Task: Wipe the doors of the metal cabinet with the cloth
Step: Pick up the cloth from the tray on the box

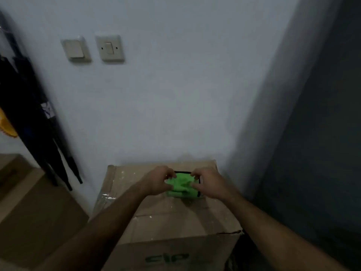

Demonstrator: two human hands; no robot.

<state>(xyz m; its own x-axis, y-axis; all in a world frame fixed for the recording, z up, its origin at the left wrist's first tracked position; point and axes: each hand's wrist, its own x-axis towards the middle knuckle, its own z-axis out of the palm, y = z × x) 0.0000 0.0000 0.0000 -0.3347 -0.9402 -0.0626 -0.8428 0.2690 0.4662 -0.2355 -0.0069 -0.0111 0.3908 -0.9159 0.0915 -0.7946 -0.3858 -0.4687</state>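
Here, two bare hands meet over a bright green cloth with a black edge (182, 185). The cloth is bunched up and lies on top of a big brown cardboard box (156, 216), near the back of the box, close to the wall.

The left hand (159, 180) has its fingers bent down onto the left side of the cloth and pinches it. The right hand (208, 182) does the same on the right side, with its thumb and fingers nipping the soft green stuff. Both arms reach forward from the bottom of the picture.

The box has shiny clear tape on its left side and green letters on its front. The letters are too blurry to read.

Behind the box is a plain pale wall (175, 94). Two beige light switches (92, 48) sit side by side high up on it.

On the right stands a tall dark grey flat side (322, 133). It may be the metal cabinet, but I cannot tell for sure.

On the left, long black folded umbrellas (39, 133) lean by the wall. A bit of something yellow (6, 126) peeks in at the left edge. Another brown box (29, 202) sits low on the left.
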